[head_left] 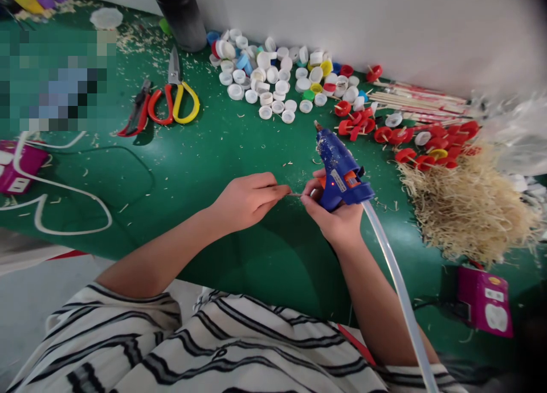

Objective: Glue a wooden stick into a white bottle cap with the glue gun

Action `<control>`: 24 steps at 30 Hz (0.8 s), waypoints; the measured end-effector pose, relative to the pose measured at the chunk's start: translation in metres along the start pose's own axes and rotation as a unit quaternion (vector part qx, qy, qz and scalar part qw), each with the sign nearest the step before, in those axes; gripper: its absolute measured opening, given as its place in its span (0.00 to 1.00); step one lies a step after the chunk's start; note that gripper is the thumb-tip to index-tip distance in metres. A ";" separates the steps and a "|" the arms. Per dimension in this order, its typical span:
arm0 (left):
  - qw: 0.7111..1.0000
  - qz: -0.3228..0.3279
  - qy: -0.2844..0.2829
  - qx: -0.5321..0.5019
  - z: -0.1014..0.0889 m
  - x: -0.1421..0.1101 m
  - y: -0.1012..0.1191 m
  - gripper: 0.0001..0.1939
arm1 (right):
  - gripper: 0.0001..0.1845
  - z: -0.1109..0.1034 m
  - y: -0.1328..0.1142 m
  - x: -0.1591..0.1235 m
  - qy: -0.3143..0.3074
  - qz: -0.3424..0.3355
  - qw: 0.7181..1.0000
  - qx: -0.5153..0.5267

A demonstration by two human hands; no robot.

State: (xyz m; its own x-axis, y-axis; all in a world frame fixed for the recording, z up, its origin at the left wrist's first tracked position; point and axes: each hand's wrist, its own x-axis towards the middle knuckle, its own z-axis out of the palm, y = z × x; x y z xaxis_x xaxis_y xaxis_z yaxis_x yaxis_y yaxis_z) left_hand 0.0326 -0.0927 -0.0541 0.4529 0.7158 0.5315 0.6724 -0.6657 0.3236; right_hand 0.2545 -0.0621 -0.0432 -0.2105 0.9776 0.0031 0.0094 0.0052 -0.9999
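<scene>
Over the green table, my right hand [342,225] grips a blue hot glue gun [335,156] with an orange trigger, its nozzle pointing up and away. A small red light glows on its side, and a long clear glue stick [395,267] trails from its rear. My left hand [245,202] is closed in a pinch on one end of a thin stick [296,195]. The stick's other end meets the thumb and fingertips of my right hand. Part of the stick is hidden by my left fingers.
White and coloured bottle caps [271,74] lie along the wall. Red caps on sticks [397,135] and a shredded straw-like heap [465,205] are at right. Scissors [174,91] and red-handled cutters [139,111] lie left. Purple socket blocks [485,302] stand at both sides; a white cable [72,232] loops left.
</scene>
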 end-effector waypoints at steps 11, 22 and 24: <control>1.000 0.029 0.004 0.004 0.000 0.000 -0.001 0.14 | 0.19 -0.007 0.008 0.005 -0.052 -0.017 0.998 0.028; 0.999 0.029 0.012 0.038 -0.001 0.000 -0.003 0.12 | 0.23 -0.006 0.014 0.004 -0.025 -0.015 1.000 0.008; 0.999 0.029 0.011 0.043 -0.001 -0.001 -0.003 0.12 | 0.23 -0.006 0.015 0.002 -0.029 -0.015 0.999 0.002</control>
State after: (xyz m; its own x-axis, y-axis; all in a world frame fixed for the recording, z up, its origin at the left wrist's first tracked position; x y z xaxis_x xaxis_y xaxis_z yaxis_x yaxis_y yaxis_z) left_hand 0.0298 -0.0911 -0.0551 0.4797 0.6717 0.5646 0.6944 -0.6839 0.2236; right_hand 0.2600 -0.0583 -0.0579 -0.2667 0.9632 0.0322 -0.0016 0.0330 -0.9995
